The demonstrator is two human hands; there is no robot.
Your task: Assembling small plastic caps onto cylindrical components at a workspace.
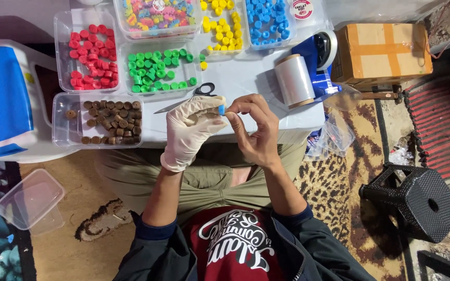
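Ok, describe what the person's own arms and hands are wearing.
The left hand wears a thin, cream-white disposable glove that ends in a rolled cuff at the wrist. The right hand is bare, with no glove. Both forearms are uncovered; the dark navy jacket sleeves are pushed up to about the elbows, showing blue inner cuffs.

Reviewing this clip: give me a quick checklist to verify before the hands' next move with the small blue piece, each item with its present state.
1. Blue piece pinched between both hands: ok, the gloved left hand and bare right hand meet on it.
2. Glove intact on the left hand: cannot tell, only its back shows.
3. Scissors clear of the fingers: ok, they lie on the table behind the left hand, untouched.
4. Tray of blue pieces within view: ok, at the table's far edge.
5. Roll of clear film out of the way: ok, it stands right of the hands.
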